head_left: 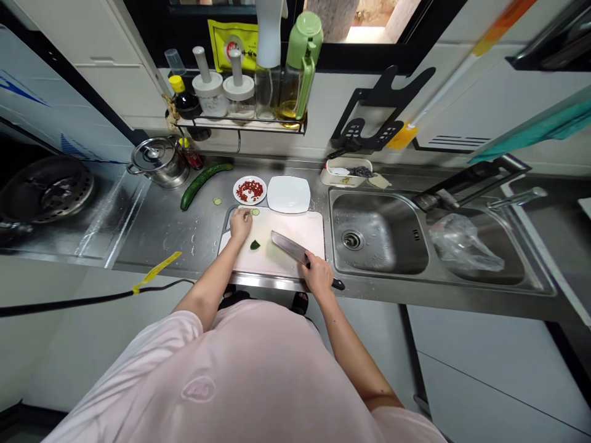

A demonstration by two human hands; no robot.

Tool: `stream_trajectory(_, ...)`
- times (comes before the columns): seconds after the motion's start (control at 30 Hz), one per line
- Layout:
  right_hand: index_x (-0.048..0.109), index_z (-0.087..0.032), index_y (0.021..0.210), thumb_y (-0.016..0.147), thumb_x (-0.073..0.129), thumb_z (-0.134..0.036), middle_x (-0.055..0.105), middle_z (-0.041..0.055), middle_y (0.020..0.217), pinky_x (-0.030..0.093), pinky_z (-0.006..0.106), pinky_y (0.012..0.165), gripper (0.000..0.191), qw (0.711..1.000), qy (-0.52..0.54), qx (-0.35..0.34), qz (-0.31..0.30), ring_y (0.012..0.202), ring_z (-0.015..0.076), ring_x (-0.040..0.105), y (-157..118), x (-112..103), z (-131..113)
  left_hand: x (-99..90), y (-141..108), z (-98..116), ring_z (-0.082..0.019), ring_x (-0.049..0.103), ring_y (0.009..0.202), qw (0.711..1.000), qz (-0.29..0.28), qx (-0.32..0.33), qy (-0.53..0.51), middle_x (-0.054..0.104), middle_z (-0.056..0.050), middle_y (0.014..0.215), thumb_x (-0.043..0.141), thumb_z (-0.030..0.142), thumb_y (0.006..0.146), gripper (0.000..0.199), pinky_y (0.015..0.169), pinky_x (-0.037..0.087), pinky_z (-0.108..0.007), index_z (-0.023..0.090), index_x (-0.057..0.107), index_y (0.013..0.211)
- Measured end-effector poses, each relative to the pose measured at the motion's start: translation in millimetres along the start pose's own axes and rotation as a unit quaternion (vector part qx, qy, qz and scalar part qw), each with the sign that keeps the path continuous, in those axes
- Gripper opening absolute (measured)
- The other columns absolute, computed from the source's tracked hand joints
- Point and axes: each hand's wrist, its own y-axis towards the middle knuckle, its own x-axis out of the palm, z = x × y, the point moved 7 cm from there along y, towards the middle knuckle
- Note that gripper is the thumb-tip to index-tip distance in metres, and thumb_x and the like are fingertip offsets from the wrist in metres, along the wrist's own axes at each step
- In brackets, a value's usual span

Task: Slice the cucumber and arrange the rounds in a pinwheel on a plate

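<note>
Bench (157,246): stainless steel, running the width of the view. Sink (378,212) set into it, right of the work area.

Cutting board (302,223): white, flat at the bench's front edge; most of its surface shows bare.

White plate (289,195): rounded square, just behind the board; no food visible on it.

Knife (289,246): over the right half of the board, blade pointing up and left. Right hand (319,274) has its fingers clamped around the handle.

Left hand (241,225): at the board's back left corner, fingers bunched close together by the slices. Cannot tell whether a slice is pinched between them.

Cucumber (203,184): one long piece on the bench, left of the board and well apart from the blade. Whether an end is trimmed: not resolvable.

Round plate (261,199): beside the square one, carrying red pieces (249,189), already chopped small.

Green piece (255,245): dark-skinned offcut, mid-board, left of the knife tip.

Cucumber slices (255,211): thin, very few, at the board's back edge; a stray slice (217,201) on the bench. Assessment: red pieces look done; cucumber cutting seems barely advanced, with nearly all of it uncut.
</note>
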Motion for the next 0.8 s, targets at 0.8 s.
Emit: stream_trajectory(0.8,0.054,-0.025,0.123,0.086,0.048,-0.033,0.066,0.0048,0.102,0.036,0.027,0.076,0.038,0.999,0.044,-0.01,-0.008,0.092,0.0196,0.058,-5,3,-16,-38.7,-103,0,-0.014,0.059,0.079,0.995,-0.014,0.02,-0.093,0.062,-0.006,0.09,0.054,0.026,0.083,0.016,0.075,0.05,-0.028,0.018,0.065,0.092)
